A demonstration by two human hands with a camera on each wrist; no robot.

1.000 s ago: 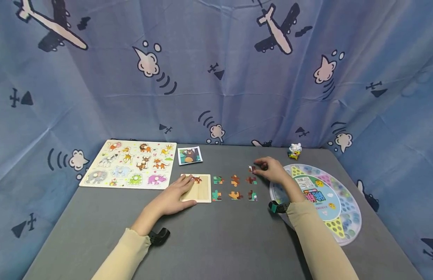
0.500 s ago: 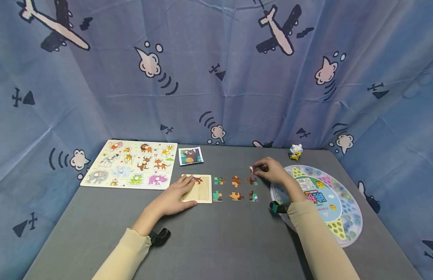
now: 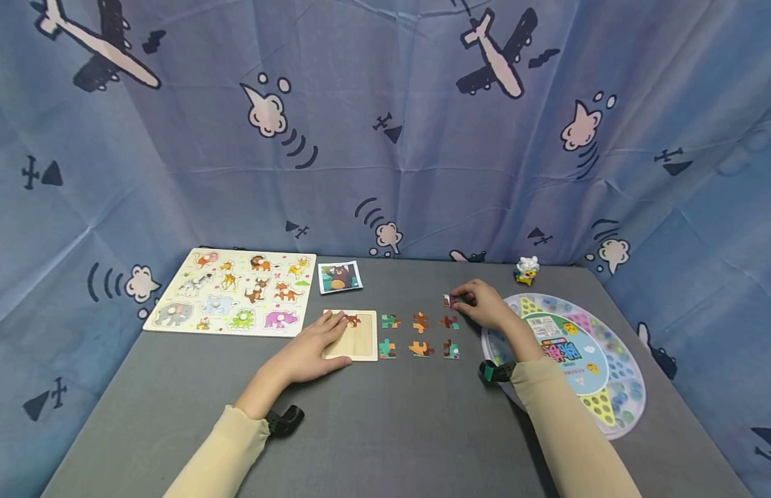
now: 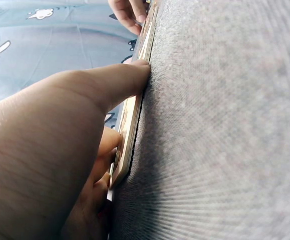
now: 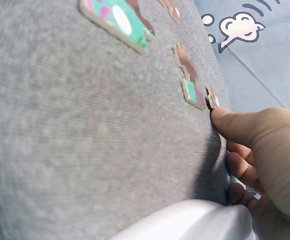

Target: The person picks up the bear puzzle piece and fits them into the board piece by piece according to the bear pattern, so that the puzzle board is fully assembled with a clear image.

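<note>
My left hand (image 3: 307,351) rests on a small square wooden puzzle tray (image 3: 364,340), fingers stretched over its left side and thumb along the near edge. In the left wrist view the thumb (image 4: 129,77) lies against the tray's edge. A brown puzzle piece (image 3: 353,320) sits inside the tray, toward its far side. My right hand (image 3: 482,304) pinches a brown and white puzzle piece (image 3: 447,301) at the far right of the loose pieces. The right wrist view shows the thumb (image 5: 230,122) at this piece (image 5: 211,96), close to the tabletop.
Several loose pieces (image 3: 419,321) lie in rows right of the tray. Behind stands a bear picture card (image 3: 339,277). An animal peg board (image 3: 236,290) is at left, a round game board (image 3: 616,360) at right, and a small figurine (image 3: 526,270) at the back.
The view has shifted very slightly. Both hands stay in place, the left on the tray and the right at the same puzzle piece.
</note>
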